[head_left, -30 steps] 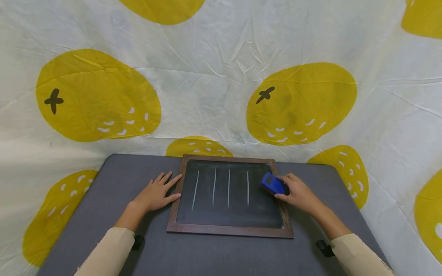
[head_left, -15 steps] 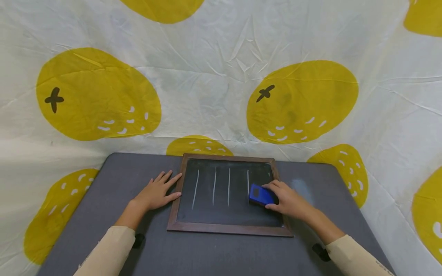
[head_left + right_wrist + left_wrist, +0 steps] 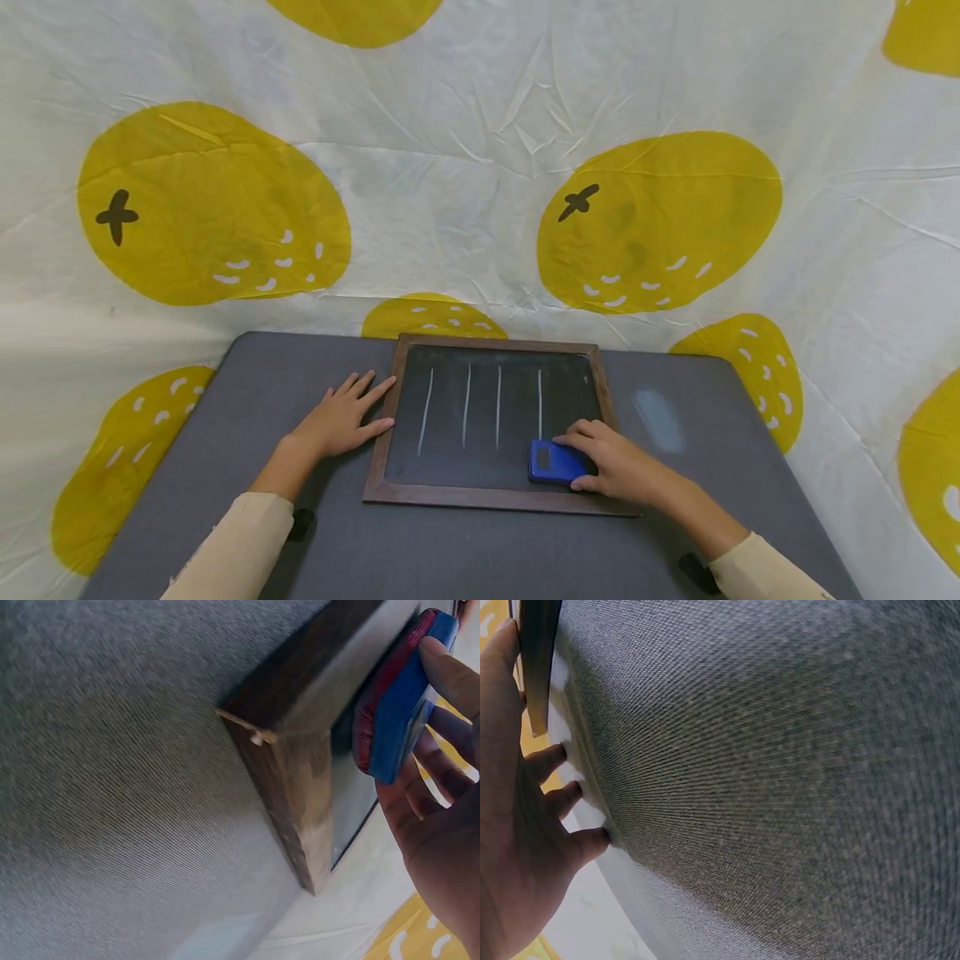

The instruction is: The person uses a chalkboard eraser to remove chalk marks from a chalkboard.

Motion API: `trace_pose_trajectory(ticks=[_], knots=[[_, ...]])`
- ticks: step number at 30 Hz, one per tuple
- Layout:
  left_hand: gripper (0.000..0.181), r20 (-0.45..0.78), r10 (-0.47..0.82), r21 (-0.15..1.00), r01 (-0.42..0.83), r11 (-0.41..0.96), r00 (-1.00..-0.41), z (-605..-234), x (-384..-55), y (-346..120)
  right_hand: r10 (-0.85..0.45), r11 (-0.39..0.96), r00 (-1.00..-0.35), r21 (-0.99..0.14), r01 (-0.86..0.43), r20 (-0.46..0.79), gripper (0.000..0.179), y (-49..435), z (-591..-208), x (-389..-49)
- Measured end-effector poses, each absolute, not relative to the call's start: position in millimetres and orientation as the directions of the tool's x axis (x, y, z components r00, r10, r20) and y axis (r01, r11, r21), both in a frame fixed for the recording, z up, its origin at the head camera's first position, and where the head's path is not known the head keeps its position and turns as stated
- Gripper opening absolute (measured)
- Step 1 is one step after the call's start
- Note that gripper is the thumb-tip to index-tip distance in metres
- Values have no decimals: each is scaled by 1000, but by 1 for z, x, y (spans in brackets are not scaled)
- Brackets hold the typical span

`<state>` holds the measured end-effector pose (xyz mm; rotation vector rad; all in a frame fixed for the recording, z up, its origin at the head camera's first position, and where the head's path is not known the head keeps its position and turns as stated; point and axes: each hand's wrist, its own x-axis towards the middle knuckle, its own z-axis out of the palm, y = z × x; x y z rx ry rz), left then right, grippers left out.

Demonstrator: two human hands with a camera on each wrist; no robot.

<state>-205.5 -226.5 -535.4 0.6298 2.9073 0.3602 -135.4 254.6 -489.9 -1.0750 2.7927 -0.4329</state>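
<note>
A small chalkboard [image 3: 450, 467] with a brown wooden frame lies on the grey table, several upright white chalk lines drawn on it. My right hand [image 3: 626, 467] grips a blue board eraser [image 3: 555, 462] between thumb and fingers, low on the board's right half by the rightmost line's lower end. In the right wrist view the eraser [image 3: 397, 705] shows a reddish felt side facing the board. With fingers spread and straight, my left hand [image 3: 339, 423] rests at the frame's left edge, its thumb and index fingertip touching the wood; the other fingertips meet the table [image 3: 742, 787].
A pale chalky smudge [image 3: 660, 421] marks the table right of the board. Behind the table hangs a white cloth [image 3: 442, 208] printed with large yellow fruit shapes. A dark wrist strap piece [image 3: 697, 573] sits under the right sleeve.
My right hand has carried the eraser from the board's upper right, leftward and down toward the lower frame. The pale smudge on the table has come into view. My left hand stays put.
</note>
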Motion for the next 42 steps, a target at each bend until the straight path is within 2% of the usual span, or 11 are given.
trace_pose_trajectory(ticks=[9, 20, 28, 42], knots=[[79, -87, 422, 266, 387, 883, -902, -536, -206, -226, -674, 707, -738, -302, -640, -14, 59, 253, -492, -134], [79, -89, 421, 270, 385, 883, -903, -533, -203, -224, -642, 741, -767, -265, -617, -8, 58, 249, -494, -146], [78, -85, 421, 269, 386, 882, -903, -536, -205, -224, -622, 757, -781, -214, -617, 51, 58, 249, -498, -171], [80, -87, 428, 271, 392, 879, -900, -536, -205, -225, -530, 840, -845, -180, -511, -76, 60, 246, -491, -231]])
